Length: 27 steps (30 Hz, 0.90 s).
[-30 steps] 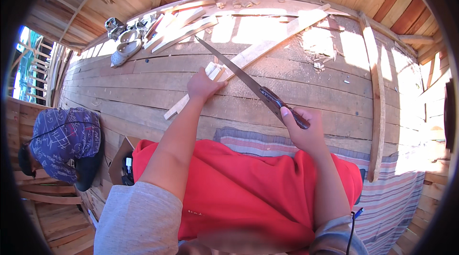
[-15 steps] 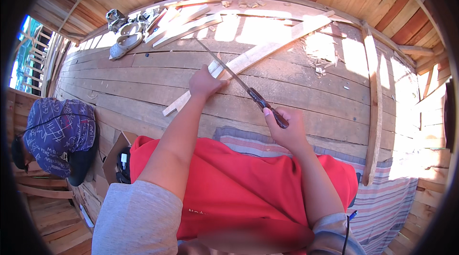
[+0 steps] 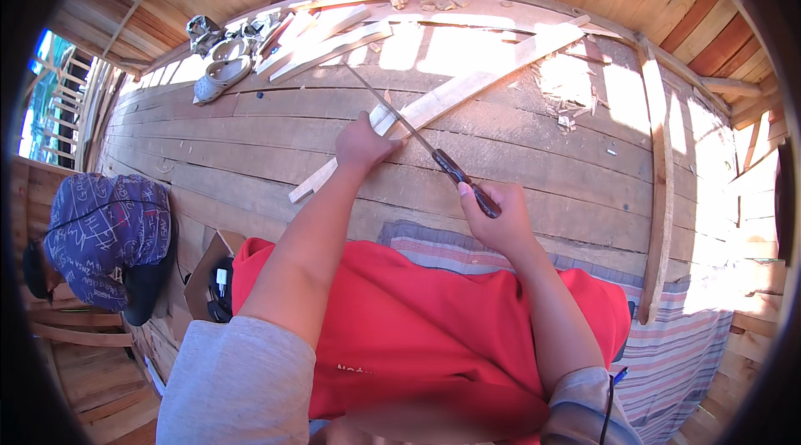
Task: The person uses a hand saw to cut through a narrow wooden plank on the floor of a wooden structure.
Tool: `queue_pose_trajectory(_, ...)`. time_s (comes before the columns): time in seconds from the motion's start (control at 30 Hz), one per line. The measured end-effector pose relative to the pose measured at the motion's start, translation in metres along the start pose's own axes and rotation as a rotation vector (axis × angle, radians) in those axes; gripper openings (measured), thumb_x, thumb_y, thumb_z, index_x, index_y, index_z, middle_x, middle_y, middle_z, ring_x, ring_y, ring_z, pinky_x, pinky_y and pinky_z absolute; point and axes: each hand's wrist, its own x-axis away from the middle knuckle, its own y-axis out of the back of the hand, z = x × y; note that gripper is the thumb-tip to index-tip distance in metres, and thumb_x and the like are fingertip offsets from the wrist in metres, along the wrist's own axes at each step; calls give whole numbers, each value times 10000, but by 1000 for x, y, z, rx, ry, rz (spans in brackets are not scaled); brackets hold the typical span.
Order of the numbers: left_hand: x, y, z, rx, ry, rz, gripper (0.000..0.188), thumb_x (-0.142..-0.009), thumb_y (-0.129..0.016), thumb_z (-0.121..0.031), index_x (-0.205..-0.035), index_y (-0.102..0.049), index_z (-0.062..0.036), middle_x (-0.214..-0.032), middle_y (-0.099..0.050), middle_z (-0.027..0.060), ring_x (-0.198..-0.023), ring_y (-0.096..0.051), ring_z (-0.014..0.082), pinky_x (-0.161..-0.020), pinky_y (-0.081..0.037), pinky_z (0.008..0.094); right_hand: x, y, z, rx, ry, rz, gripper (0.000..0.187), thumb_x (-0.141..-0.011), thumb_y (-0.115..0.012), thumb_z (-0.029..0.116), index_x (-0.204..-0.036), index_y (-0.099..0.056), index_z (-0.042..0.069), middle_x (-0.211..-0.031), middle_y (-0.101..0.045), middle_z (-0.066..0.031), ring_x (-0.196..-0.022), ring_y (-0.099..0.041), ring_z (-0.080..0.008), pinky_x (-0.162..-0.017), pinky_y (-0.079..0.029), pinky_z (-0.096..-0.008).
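My right hand (image 3: 498, 216) is wrapped round the dark brown handle of a handsaw (image 3: 448, 163), thumb along the top. The saw's narrow blade points up and left, crossing a long pale wooden plank (image 3: 488, 78) that lies diagonally over the floorboards. Close to the left of the blade, my left hand (image 3: 364, 145) is closed on the plank and a narrower wooden strip (image 3: 310, 180), pressing them from above. Its fingers are partly hidden behind the hand, and the depth of any cut cannot be made out.
Grey clogs (image 3: 227, 70) and loose boards (image 3: 329, 53) lie at the far left. Wood chips (image 3: 567, 111) are scattered right of the plank. A long beam (image 3: 657, 186) lies at right, beside a striped cloth (image 3: 667, 353). Another person (image 3: 113, 236) bends down at left, near a cardboard box (image 3: 200, 278).
The saw and my right hand have slid slightly forward along the blade's line. My left hand keeps its place on the wood. The whole view has shifted a little.
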Motion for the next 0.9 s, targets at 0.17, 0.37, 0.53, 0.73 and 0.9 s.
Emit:
queue_pose_trajectory(0.17,2,8,11,17,28,12,780,-652,-873,-564,-1147,-628,-13,-1090,-741,219,-1044,-719,374,-905,-569,459,14,11,23,-75,-128,65,469,-974,-680,208,-592,-509,-3,-482,-426,-55,-439,-339,-127,-439,-289,-350)
queue_pose_trajectory(0.37,9,1,2,24,-4,-36,788,-654,-874,-587,-1126,-627,-6,-1054,-738,234,-1004,-725,382,-880,-574,467,28,44,23,-4,-74,32,499,-982,-670,221,-573,-494,-4,-490,-418,-54,-451,-346,-114,-442,-292,-352)
queue_pose_trajectory(0.53,-1,1,6,5,-30,-34,788,-666,-858,-616,-1107,-625,-6,-1029,-737,242,-976,-730,386,-857,-579,476,-7,5,14,-49,-56,46,492,-980,-672,224,-581,-496,-4,-501,-420,-77,-444,-349,-119,-434,-288,-352)
queue_pose_trajectory(0.73,6,0,7,6,-52,-20,786,-665,-857,-609,-1113,-628,-5,-1039,-741,233,-1008,-724,387,-881,-572,469,33,12,5,10,2,-35,506,-977,-690,233,-569,-484,16,-468,-405,-55,-431,-357,-114,-426,-300,-346)
queue_pose_trajectory(0.9,4,3,4,-21,-15,-9,765,-672,-856,-584,-1127,-627,-13,-1056,-744,218,-1025,-721,379,-899,-569,461,30,-2,-6,-66,-72,-63,550,-998,-688,275,-560,-478,17,-468,-432,-6,-435,-333,-101,-428,-285,-332)
